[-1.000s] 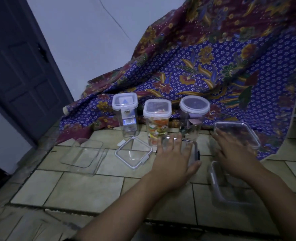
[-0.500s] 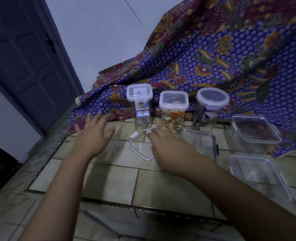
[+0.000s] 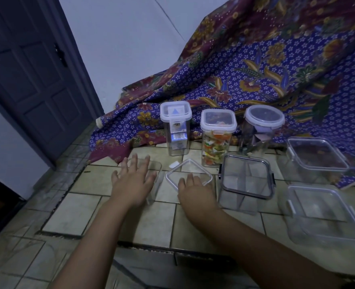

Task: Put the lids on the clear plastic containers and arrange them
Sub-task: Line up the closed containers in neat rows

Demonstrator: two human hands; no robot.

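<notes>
A: What fills the upper right of the frame?
B: A purple floral batik cloth [image 3: 266, 65], draped over the tiled floor [image 3: 85, 211].
A: And the containers?
B: Three lidded tall clear jars [image 3: 217, 138] stand centre; an open clear square container [image 3: 154, 180] lies under the left hand [image 3: 133, 182], fingers spread flat.
A: The lid?
B: A clear square lid [image 3: 188, 174] lies centre frame; the right hand [image 3: 195, 189] rests its curled fingers on the lid's near edge.

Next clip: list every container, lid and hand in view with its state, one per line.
Left jar: lidded, upright.
Middle jar: lidded, colourful contents.
Round jar: lidded.
Dark-rimmed box: lidded.
Back right box: lidded.
Front right box: lidded.
Loose lid: flat on the floor.
Open container: lidless.
Left hand: spread over the open container.
Right hand: fingertips on the loose lid.
</notes>
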